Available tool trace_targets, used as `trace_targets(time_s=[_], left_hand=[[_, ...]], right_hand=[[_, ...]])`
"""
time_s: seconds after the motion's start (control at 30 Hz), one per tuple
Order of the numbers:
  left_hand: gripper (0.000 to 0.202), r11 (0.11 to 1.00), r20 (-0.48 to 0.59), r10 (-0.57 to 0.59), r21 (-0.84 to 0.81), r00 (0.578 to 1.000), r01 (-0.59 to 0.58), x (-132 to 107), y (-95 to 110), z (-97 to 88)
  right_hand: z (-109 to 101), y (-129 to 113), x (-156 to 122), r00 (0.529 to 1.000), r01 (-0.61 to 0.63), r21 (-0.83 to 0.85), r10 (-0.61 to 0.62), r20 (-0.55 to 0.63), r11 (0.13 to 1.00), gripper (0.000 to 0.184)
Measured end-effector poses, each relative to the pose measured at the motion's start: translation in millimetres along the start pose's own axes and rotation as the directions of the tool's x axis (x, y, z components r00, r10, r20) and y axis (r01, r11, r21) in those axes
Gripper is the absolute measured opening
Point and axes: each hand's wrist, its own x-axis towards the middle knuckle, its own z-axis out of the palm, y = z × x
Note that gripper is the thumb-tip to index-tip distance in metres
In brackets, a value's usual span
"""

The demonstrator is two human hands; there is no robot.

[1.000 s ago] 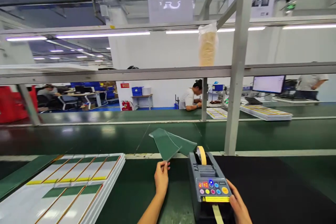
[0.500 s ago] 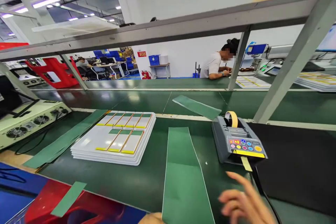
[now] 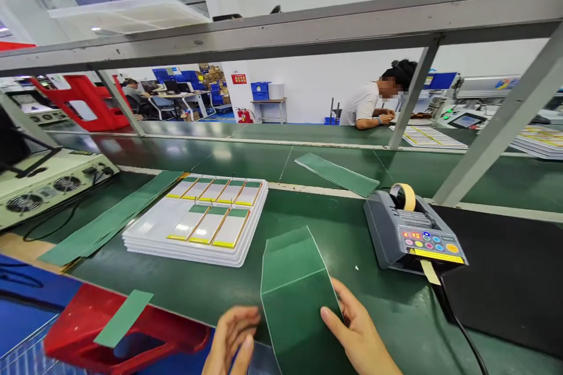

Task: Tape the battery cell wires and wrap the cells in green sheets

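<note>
A long factory hall fills the frame, crossed by a grey metal rail [image 3: 264, 32] along the upper part. Beyond it, at upper right, a co-worker [image 3: 363, 104] in a white T-shirt leans over a far bench with both forearms down. The near green conveyor bench [image 3: 352, 234] runs across the lower half, with a black mat [image 3: 505, 269] at lower right.

A stack of white panels [image 3: 197, 217] with yellow and green strips sits left of centre on the bench. Long green strips [image 3: 109, 217] lie beside it on the left, and a fan-cooled power unit [image 3: 44, 187] stands at the far left. A red plastic crate [image 3: 65, 328] sits at lower left, with a small green strip [image 3: 123, 317] lying across it.

A grey tape dispenser [image 3: 411, 231] stands at the edge of the black mat, a yellow tape roll [image 3: 403, 196] on top. A green sheet [image 3: 338, 174] lies on the bench beyond it.

A creased green film sheet [image 3: 290, 299] sits at lower centre, running off the bottom edge. The right hand [image 3: 356, 328] is at its right edge, thumb and forefinger apart, and the fingers [image 3: 328, 314] rest on it; whether they pinch, I cannot tell. The left hand [image 3: 231, 340], blurred, sits just beside its left edge, fingers loosely parted, holding nothing visible.
</note>
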Motion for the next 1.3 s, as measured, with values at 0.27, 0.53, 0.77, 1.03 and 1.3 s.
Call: trace_targets(time_s=[0.27,0.53,0.77,1.03,1.3], left_hand=[[0.052,0.996,0.008,-0.023,-0.083,1.0,0.023,-9.2,65.7,27.7],[0.081,0.96,0.315,-0.106,0.28,0.943,0.014,-31.8,76.3,-21.7],[0.054,0.998,0.437,0.054,0.008,0.898,-0.063,-26.6,81.3,-34.6],[0.077,0.989,0.341,-0.005,0.142,0.94,-0.047,-38.5,83.9,-24.4],[0.085,0.982,0.386,-0.057,0.185,0.921,-0.017,-52.6,91.1,-13.7]], right_hand=[[25.1,9.8,-8.3,0.979,-0.157,0.047,0.15,0.139,0.986,0.033],[27.1,3.4,-11.3,0.99,-0.106,-0.213,0.124,0.073,0.971,0.022],[28.4,2.1,-5.3,0.969,-0.138,-0.146,0.164,0.184,0.98,0.024],[32.3,-3.1,0.3,0.9,-0.32,-0.018,0.31,0.306,0.947,0.039],[26.7,-2.3,-10.2,0.989,0.044,-0.284,0.0,0.151,0.958,0.014]])
